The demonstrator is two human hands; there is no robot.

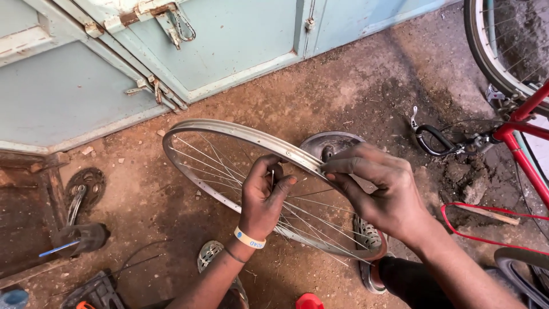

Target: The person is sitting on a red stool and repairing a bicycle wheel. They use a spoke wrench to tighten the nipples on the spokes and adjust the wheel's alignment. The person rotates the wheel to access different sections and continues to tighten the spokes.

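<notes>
I held the bare wheel rim (229, 130) above the dirt floor (354, 86): right hand (380, 191) pinched its edge, left hand (263, 197) gripped a small tool (273, 177) among the spokes (309, 214).

This is a bicycle repair workshop, simple and partly outdoors, where the work happens low on the ground. The floor (366, 80) is bare packed earth, brown and dark with oil stains. Just under the left hand (262, 197) stands a bare wheel rim (229, 129) with thin spokes. To the right of the right hand (383, 191) stands a red bicycle frame (529, 149) with its wheel (494, 54). Far left of the left hand lies a crank with chainring (83, 191). Behind both hands is a worn pale blue metal door (240, 40) with latches.
</notes>
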